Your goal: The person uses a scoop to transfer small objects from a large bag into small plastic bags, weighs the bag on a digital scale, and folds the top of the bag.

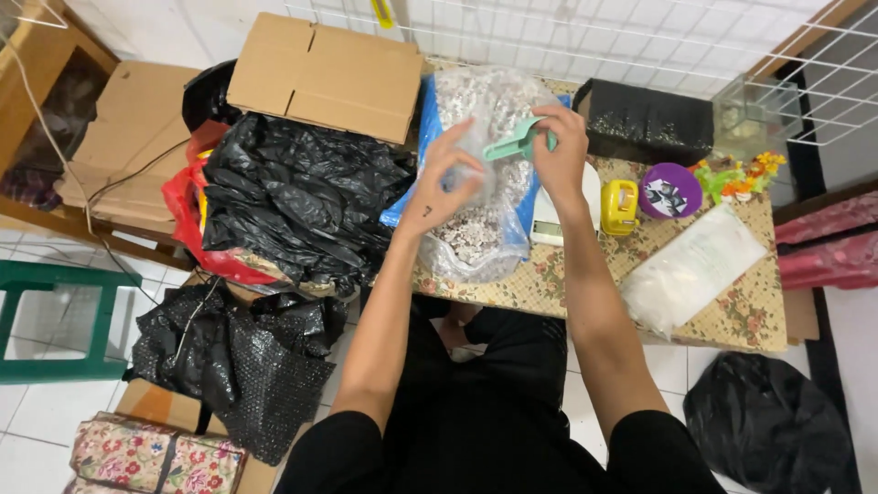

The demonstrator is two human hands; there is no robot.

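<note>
Person's left hand [445,183] pinches the rim of a clear plastic bag [476,229] full of small pale-and-brown bits, fingers closed on the film. Right hand [560,151] grips a green scoop [514,142] by the handle, fingers wrapped round it, bowl over the bag mouth. Bag lies on the floral worktop [732,316], partly on smth blue, just beside a white scale [549,229].

Step, as it looks: scooping out of the bag, w/ left hand keeping the mouth open. Next move prob needs the scoop tipped in without dragging the film, and the left hand's hold kept taut.

Near: yellow tape dispenser [620,206], purple round lid [669,190], flat white packet [690,270], black plastic bags [293,197], cardboard box [325,73].

Hard to tell: whether scoop is loaded; scale display mostly hidden behind right wrist; bag contents too small to ID.
</note>
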